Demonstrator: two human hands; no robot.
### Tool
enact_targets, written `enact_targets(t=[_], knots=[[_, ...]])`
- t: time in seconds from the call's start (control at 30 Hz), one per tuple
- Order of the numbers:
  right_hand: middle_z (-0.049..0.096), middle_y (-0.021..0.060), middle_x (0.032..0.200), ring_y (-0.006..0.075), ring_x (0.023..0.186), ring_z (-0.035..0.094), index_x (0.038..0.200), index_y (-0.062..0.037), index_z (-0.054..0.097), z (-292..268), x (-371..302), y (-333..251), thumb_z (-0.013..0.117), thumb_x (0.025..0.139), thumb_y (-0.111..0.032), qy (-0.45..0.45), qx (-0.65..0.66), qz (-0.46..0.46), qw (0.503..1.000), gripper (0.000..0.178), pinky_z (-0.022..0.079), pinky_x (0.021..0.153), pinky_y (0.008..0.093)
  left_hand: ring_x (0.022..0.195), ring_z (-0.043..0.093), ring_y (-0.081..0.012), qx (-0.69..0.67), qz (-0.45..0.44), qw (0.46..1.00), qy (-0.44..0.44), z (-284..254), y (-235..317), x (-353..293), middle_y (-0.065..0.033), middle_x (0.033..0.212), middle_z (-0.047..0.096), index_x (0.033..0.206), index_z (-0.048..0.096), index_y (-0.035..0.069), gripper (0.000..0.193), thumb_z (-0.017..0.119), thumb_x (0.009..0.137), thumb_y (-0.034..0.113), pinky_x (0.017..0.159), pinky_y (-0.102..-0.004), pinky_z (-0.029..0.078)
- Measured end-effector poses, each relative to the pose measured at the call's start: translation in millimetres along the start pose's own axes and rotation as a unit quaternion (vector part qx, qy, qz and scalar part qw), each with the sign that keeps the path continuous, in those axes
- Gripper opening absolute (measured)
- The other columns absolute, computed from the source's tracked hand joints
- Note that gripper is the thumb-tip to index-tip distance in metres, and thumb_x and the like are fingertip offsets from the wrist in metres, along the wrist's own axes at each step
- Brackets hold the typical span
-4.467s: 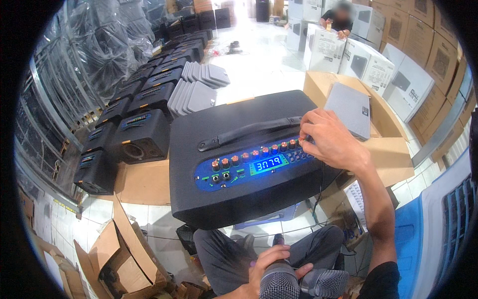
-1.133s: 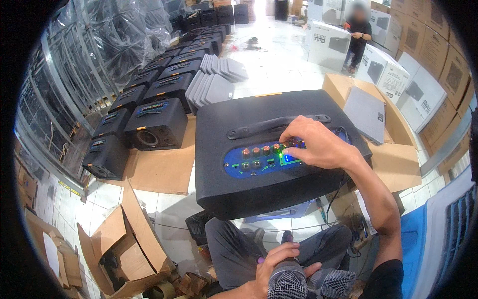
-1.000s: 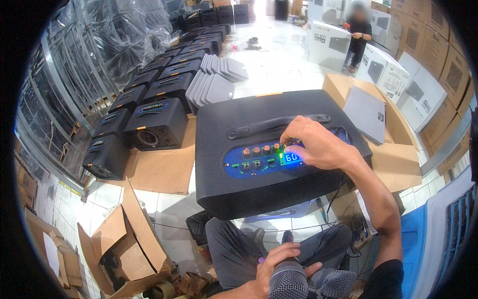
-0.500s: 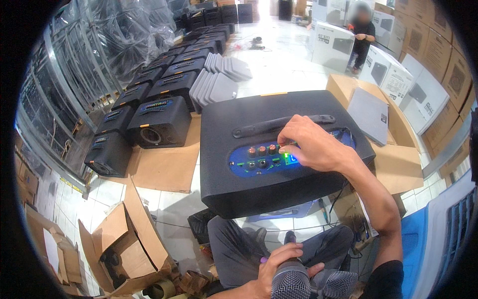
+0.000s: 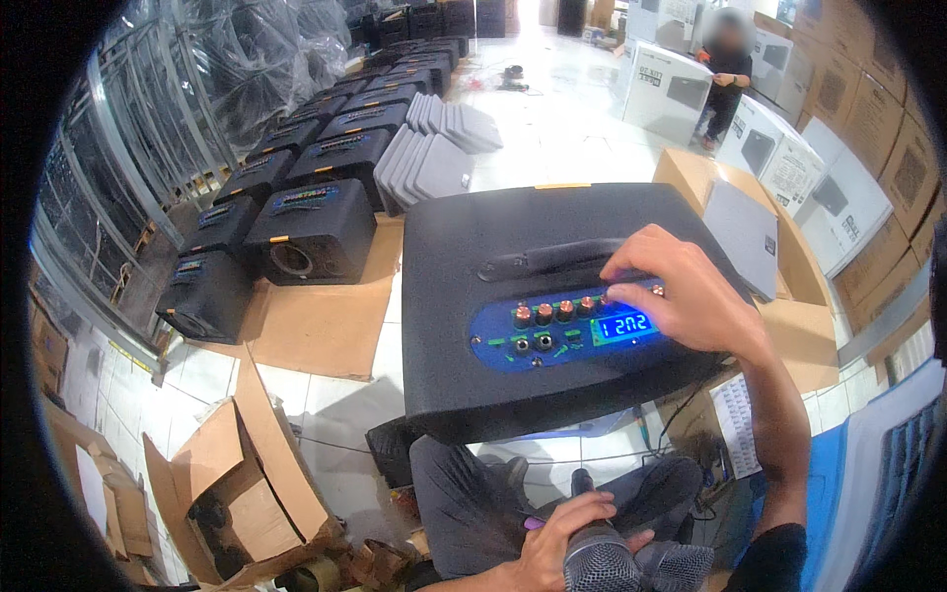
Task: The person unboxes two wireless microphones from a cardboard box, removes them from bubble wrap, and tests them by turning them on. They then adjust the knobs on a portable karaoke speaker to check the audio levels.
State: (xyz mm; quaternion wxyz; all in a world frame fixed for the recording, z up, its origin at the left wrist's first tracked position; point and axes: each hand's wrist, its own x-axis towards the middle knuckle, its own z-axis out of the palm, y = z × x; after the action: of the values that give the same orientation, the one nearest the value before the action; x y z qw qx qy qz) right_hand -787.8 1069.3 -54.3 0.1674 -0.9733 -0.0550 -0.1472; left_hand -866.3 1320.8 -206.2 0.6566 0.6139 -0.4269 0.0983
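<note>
A large black speaker box (image 5: 459, 237) stands in front of me, with a strap handle (image 5: 538, 259) on top. Set into it is a blue control panel (image 5: 505, 350) bearing a row of copper-coloured knobs (image 5: 565, 311) and a lit blue display (image 5: 624, 327). Thumb and forefinger of my right hand (image 5: 695, 296) close around a knob towards the right of that row; the other fingers curl above the panel. Low over my lap, my left hand (image 5: 567, 538) grips two microphones: one metal-mesh head (image 5: 600, 564) faces me, and a second microphone (image 5: 676, 567) lies beside it.
Rows of black speakers (image 5: 311, 232) and stacked grey grilles (image 5: 424, 173) stand at left. An opened carton (image 5: 242, 483) sits lower left. White boxes (image 5: 666, 94) and brown cartons (image 5: 873, 109) line the right, where another person (image 5: 727, 84) stands. A blue-and-white object (image 5: 838, 483) is lower right.
My right hand has shifted right along the knob row, uncovering more knobs and the display, which now shows characters. The left hand still holds the microphones. The view has moved slightly.
</note>
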Motion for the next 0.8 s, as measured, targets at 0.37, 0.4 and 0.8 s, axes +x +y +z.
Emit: enact_targets(t=[0.37,0.4,0.8], knots=[[0.069,0.013,0.104,0.0303,0.102,0.062,0.101,-0.0027,0.07,4.3,5.8,-6.1,0.076,0.081,-0.011,-0.035,-0.005,0.004,0.999,0.023,0.051,0.089,0.0415,0.098,0.066,-0.0325,-0.01,0.032,0.999,-0.013,-9.5,-34.3,7.4,-0.0137,0.106,0.06,0.105,0.063,-0.004,0.049,0.092,0.072,0.016,0.079,-0.0385,0.057],[0.069,0.0131,0.104,0.0303,0.102,0.063,0.102,-0.0031,0.07,4.3,6.1,-6.8,0.078,0.081,-0.012,-0.036,-0.008,0.007,0.999,0.024,0.052,0.089,0.0418,0.098,0.066,-0.0325,-0.006,0.033,0.999,-0.014,-10.2,-36.3,7.5,-0.0133,0.106,0.06,0.105,0.063,-0.004,0.048,0.092,0.071,0.016,0.079,-0.0385,0.057],[0.066,0.0093,0.097,0.0276,0.1,0.059,0.094,-0.0067,0.067,25.2,23.0,-20.0,0.083,0.079,-0.018,-0.065,-0.019,-0.022,0.997,0.025,0.044,0.092,0.0414,0.095,0.067,-0.0319,-0.008,0.029,0.999,0.027,-1.6,-53.3,11.1,-0.0124,0.106,0.06,0.101,0.064,-0.001,0.047,0.093,0.069,0.018,0.074,-0.036,0.058]])
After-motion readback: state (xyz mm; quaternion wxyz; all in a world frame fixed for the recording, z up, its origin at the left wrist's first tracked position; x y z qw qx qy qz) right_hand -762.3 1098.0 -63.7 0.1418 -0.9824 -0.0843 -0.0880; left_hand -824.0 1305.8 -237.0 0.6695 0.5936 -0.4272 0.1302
